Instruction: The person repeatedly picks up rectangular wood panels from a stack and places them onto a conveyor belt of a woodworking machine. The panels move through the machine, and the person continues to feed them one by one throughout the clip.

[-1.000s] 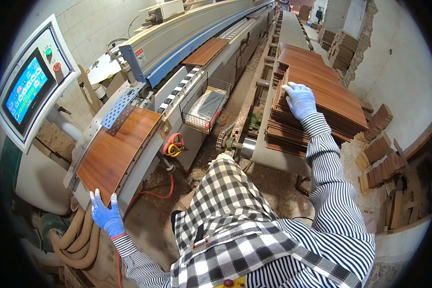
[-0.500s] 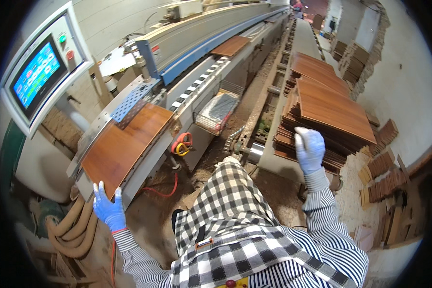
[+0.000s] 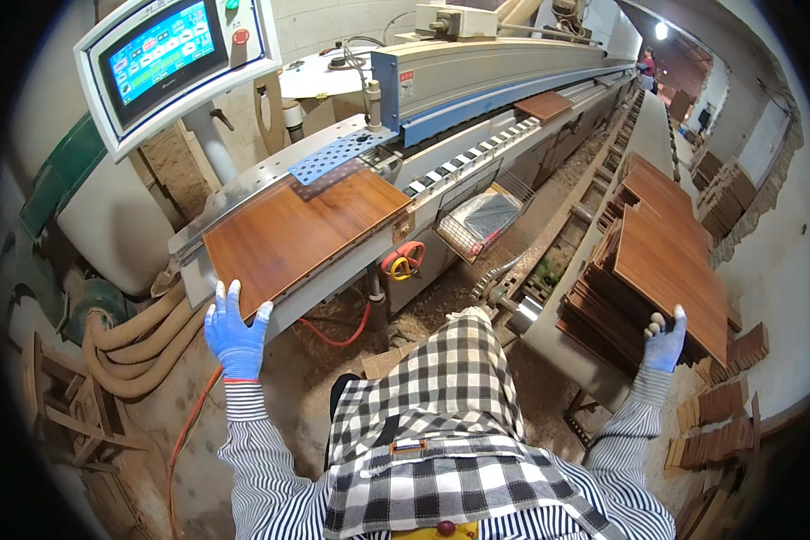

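Observation:
My left hand [image 3: 237, 337], in a blue glove with white fingertips, rests with spread fingers at the near corner of a reddish-brown wood panel [image 3: 310, 234]. That panel lies flat on the machine's infeed table, its far part beneath a blue perforated plate [image 3: 340, 155]. On the right, my right hand [image 3: 664, 342], gloved alike, is closed at the near edge of the top wood panel [image 3: 673, 270] of a stack. Its thumb overlaps the panel's edge and the other fingers curl just below. The fingers partly hide the lower panels [image 3: 594, 310].
A control screen [image 3: 164, 52] stands at upper left. Another panel [image 3: 544, 105] lies farther along the machine's feed track [image 3: 471, 153]. A wire basket [image 3: 484, 219] and orange-and-yellow rings [image 3: 403, 261] hang at its side. Hoses [image 3: 144, 351] lie at left; a distant person [image 3: 646, 67] stands beyond.
The view has shifted, lowering the stack in the picture. My right hand has moved rightward along the stack to the top panel's edge. My left hand stays at the machine panel's near corner.

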Motion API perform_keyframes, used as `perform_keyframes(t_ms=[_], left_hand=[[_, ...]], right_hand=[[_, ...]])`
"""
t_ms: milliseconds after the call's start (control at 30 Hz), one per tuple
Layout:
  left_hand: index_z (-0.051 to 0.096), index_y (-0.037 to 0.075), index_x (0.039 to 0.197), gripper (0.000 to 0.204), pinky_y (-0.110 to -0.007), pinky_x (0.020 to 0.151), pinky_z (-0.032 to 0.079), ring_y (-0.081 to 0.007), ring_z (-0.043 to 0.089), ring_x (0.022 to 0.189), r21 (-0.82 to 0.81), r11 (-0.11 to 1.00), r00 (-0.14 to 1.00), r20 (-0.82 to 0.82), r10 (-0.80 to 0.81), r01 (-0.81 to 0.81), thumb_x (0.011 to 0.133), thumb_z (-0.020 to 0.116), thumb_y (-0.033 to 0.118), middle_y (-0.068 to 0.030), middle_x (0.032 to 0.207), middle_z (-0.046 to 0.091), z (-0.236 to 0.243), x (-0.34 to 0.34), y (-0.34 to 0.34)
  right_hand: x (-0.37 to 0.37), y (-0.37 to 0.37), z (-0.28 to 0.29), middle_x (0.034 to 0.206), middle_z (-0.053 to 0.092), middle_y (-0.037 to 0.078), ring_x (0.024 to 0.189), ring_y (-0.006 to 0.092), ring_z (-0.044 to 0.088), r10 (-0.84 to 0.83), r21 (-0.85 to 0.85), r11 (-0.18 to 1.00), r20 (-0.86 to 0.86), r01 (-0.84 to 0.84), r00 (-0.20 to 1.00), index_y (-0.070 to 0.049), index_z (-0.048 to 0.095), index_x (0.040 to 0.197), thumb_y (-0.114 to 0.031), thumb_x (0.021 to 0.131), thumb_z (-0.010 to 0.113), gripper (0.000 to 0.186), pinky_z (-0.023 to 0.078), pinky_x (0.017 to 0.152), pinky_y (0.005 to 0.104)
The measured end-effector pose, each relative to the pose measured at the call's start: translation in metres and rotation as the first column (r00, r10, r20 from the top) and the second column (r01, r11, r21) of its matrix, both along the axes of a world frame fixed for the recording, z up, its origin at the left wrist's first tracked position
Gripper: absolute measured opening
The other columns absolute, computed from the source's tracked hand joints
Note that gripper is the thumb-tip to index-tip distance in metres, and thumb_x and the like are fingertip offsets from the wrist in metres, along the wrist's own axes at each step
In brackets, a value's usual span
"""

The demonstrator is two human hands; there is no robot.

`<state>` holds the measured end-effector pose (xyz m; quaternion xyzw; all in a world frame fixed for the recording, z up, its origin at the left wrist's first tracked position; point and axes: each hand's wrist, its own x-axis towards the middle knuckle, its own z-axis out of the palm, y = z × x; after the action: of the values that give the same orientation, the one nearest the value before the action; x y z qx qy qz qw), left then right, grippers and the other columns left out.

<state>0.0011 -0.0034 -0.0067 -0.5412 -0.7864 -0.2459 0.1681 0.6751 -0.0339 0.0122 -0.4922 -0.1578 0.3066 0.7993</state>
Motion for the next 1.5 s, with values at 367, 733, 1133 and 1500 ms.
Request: perform_keyframes(t_ms=[367,733,1133,1500], left_hand=[[0.057,0.008,0.126,0.045,-0.043,0.109,0.031,-0.0311,0.049,0.122,0.09,0.964,0.962,0.084,-0.259,0.251,0.085,0.066,0.025,-0.0138,0.132,0.054,-0.004,-0.027,-0.023],[0.058,0.005,0.123,0.041,-0.043,0.11,0.03,-0.0304,0.052,0.12,0.103,0.948,0.943,0.113,-0.313,0.302,0.085,0.064,0.02,-0.0165,0.129,0.056,0.001,-0.032,-0.025],[0.058,0.006,0.123,0.042,-0.043,0.111,0.028,-0.0301,0.051,0.12,0.02,0.947,0.939,0.125,-0.321,0.322,0.085,0.065,0.022,-0.0165,0.13,0.055,0.012,-0.028,-0.02],[0.058,0.01,0.123,0.046,-0.045,0.108,0.029,-0.0332,0.05,0.119,0.032,0.939,0.939,-0.014,-0.343,0.343,0.083,0.066,0.032,-0.0176,0.125,0.058,0.005,0.007,0.026]], right_hand=[[-0.047,-0.012,0.016,0.084,0.06,0.007,0.066,0.0179,0.053,-0.22,0.021,0.974,-0.15,0.225,0.964,-0.012,0.056,0.111,-0.053,0.08,0.067,0.054,0.044,0.058,0.0292],[-0.041,-0.018,0.017,0.08,0.058,0.008,0.065,0.0186,0.052,-0.252,0.096,0.957,-0.2,0.275,0.947,-0.005,0.057,0.106,-0.051,0.075,0.073,0.058,0.047,0.057,0.0289],[-0.018,-0.019,0.007,0.101,0.058,0.01,0.079,0.0211,0.05,-0.264,0.133,0.945,-0.225,0.298,0.938,-0.004,0.054,0.115,-0.05,0.074,0.074,0.064,0.044,0.064,0.0332],[-0.004,-0.024,0.015,0.134,0.047,0.016,0.113,0.0305,0.047,-0.324,0.208,0.893,-0.314,0.398,0.892,-0.001,0.041,0.134,-0.038,0.079,0.073,0.074,0.044,0.094,0.0411]])
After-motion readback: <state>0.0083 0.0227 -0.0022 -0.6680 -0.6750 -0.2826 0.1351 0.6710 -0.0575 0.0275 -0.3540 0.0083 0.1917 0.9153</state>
